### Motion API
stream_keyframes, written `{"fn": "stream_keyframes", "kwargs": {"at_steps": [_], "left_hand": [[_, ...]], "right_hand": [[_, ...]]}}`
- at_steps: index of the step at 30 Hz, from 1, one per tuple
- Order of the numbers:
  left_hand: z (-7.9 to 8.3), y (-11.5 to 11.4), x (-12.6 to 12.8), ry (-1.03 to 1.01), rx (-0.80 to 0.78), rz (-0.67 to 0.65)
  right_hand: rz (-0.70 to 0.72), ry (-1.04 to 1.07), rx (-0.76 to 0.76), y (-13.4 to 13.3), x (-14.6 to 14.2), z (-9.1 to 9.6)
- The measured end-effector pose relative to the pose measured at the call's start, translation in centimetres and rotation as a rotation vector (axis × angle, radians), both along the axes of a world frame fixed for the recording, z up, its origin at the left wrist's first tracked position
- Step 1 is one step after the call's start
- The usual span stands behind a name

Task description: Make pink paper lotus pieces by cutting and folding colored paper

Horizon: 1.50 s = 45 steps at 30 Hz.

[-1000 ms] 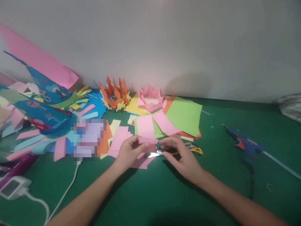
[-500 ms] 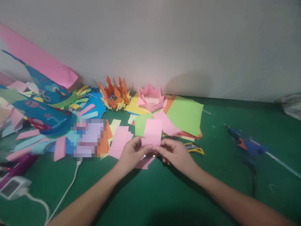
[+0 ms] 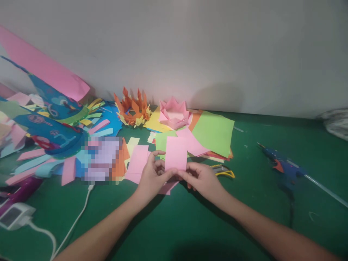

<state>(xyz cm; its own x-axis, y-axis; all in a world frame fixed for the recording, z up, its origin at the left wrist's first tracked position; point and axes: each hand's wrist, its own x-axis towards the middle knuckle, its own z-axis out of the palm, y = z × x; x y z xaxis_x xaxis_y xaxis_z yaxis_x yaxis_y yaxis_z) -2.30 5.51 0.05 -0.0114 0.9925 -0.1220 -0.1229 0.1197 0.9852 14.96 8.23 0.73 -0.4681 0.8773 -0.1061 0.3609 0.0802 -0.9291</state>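
Observation:
A small pink rectangle of paper (image 3: pixel 176 153) stands upright between my hands, above the green table. My left hand (image 3: pixel 155 173) pinches its lower left corner with the thumb in front; the index finger is raised and curved beside the paper's left edge. My right hand (image 3: pixel 200 177) grips the lower right corner between thumb and bent fingers. Both thumb tips meet near the bottom edge. Below and to the left lie more pink paper pieces (image 3: pixel 137 159), partly covered by my left hand. A yellow utility knife (image 3: pixel 224 170) lies just right of my right hand.
Behind the hands are a pink folded-paper crown (image 3: pixel 174 114), an orange paper crown (image 3: pixel 133 108) and green paper sheets (image 3: pixel 213 132). Blue decorated cone hats (image 3: pixel 59 139) fill the left side. A blue glue gun (image 3: pixel 282 163) lies right; a white cable (image 3: pixel 78 217) runs front left.
My left index finger has lifted and spread away from the paper. The pink paper shows slightly more upright and taller; both hands remain near the same spot.

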Motion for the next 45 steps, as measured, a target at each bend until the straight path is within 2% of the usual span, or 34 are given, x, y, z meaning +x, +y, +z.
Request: {"fn": "stream_keyframes", "kwargs": {"at_steps": [7, 16, 21, 29, 36, 39, 45], "left_hand": [[0.0, 0.0, 0.3, -0.142, -0.037, -0.084], [0.2, 0.0, 0.4, -0.144, -0.037, -0.115], [0.4, -0.1, 0.4, -0.062, -0.009, -0.133], [-0.1, -0.2, 0.0, 0.184, 0.094, -0.169], [0.0, 0.3, -0.8, 0.409, 0.166, -0.128], [-0.2, 0.5, -1.2, 0.422, 0.177, -0.084], [-0.5, 0.5, -1.4, 0.393, 0.163, -0.085]], "right_hand": [[0.005, -0.010, 0.020, -0.1, 0.0, 0.0], [0.021, -0.051, 0.061, 0.0, 0.1, -0.4], [0.030, -0.090, 0.086, 0.0, 0.2, -0.5], [0.034, -0.160, 0.194, 0.0, 0.2, -0.2], [0.005, -0.238, 0.298, 0.3, 0.5, 0.4], [-0.009, -0.235, 0.317, 0.4, 0.7, 0.4], [-0.018, -0.234, 0.340, 0.3, 0.6, 0.3]]}}
